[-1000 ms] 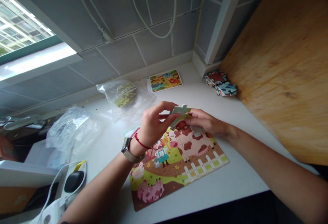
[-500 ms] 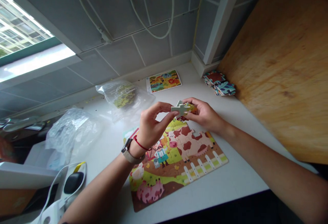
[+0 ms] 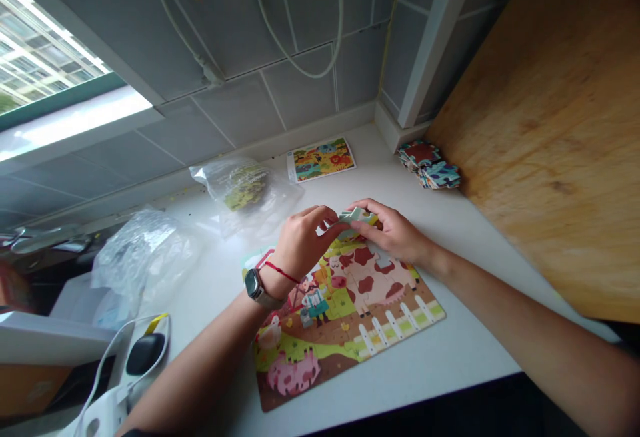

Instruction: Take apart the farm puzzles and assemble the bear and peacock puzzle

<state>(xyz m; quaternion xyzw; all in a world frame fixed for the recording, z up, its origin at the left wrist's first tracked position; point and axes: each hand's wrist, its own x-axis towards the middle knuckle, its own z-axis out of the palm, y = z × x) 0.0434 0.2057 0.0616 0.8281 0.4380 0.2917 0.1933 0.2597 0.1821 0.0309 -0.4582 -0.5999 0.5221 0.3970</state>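
Note:
A colourful farm jigsaw puzzle [image 3: 350, 317] with cows and pigs lies on the white counter [image 3: 450, 357]. Over its far edge, both hands pinch one pale green puzzle piece [image 3: 351, 215]. My left hand [image 3: 303, 244], with a watch and a red string at the wrist, grips the piece's left side with curled fingers. My right hand [image 3: 393, 230] holds its right side from behind, fingers bent over the puzzle's upper corner.
A picture card [image 3: 321, 158] lies near the tiled wall. A stack of loose puzzle pieces [image 3: 430, 165] sits by the wooden panel [image 3: 545, 124] on the right. Clear plastic bags [image 3: 240, 187] lie at the left, and a white device with a cable [image 3: 130, 364] beside them.
Both hands have come down with the piece, from held up in the air to low over the puzzle's far edge. The piece has tipped flatter.

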